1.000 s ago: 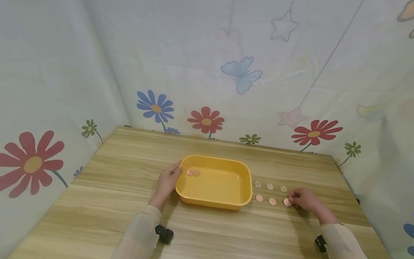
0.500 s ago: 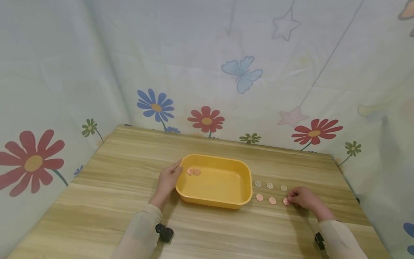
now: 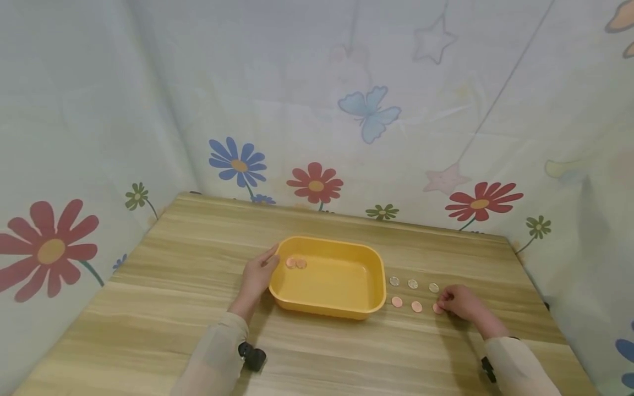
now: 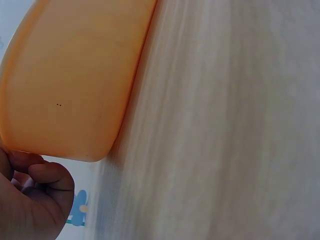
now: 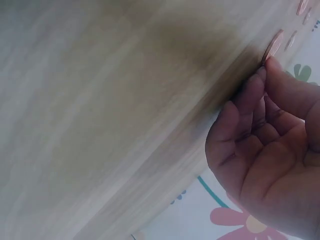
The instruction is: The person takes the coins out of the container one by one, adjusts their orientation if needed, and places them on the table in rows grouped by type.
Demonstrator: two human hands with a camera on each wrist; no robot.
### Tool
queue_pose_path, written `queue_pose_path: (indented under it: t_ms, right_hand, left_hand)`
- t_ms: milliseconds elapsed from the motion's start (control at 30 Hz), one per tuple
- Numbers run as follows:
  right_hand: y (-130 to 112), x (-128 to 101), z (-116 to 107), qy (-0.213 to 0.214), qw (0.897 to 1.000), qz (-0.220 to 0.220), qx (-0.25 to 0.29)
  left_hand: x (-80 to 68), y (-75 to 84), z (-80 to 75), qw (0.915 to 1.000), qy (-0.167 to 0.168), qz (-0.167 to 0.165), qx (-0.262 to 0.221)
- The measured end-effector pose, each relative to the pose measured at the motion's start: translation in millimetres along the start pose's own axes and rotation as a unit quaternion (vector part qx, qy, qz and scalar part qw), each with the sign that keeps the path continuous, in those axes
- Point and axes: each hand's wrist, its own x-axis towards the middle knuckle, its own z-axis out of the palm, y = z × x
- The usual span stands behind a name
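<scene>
The left hand (image 3: 256, 276) rests against the left end of the yellow plastic tray (image 3: 331, 302) on the wooden tabletop (image 3: 188, 258), fingers laid fairly straight along its rim and curled round nothing, while two copper coins (image 3: 295, 263) lie inside the tray near that hand. To the right of the tray, the right hand (image 3: 458, 302) has its curled fingertips pinching the edge of the rightmost copper coin (image 3: 437, 308), which lies on the tabletop. That coin ends a near row with two other copper coins (image 3: 406, 304), and three silver coins (image 3: 413, 284) form a row just behind them.
</scene>
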Motion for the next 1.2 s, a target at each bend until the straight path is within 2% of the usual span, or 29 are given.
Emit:
queue_pose_path:
  t_ms: [100, 233, 300, 533, 900, 1200]
  right_hand:
    - [5.8, 1.9, -5.2, -0.032, 0.999, -0.015, 0.034]
    - [11.2, 5.1, -20.4, -0.086, 0.992, -0.023, 0.091]
    - [9.3, 6.5, -27.7, -0.094, 0.99, -0.015, 0.101]
    - [-20.8, 12.2, -43.2, -0.073, 0.99, 0.011, 0.118]
    - [-73.2, 18.9, -55.0, -0.056, 0.992, -0.033, 0.105]
    - [-118.3, 31.4, -61.6, -0.058, 0.993, -0.088, 0.058]
  left_hand:
    - [-0.4, 0.8, -0.9, 1.0, -0.001, -0.001, 0.001]
    - [0.2, 2.2, -1.1, 1.0, -0.003, 0.004, 0.001]
    - [0.4, 2.6, -0.8, 1.0, -0.005, 0.004, 0.0]
    - [-0.3, 3.2, -0.9, 0.9999, -0.008, -0.006, -0.005]
    - [-0.3, 3.6, -1.4, 1.0, -0.005, -0.008, 0.002]
    - [-0.6, 2.5, -0.6, 1.0, -0.005, -0.004, 0.004]
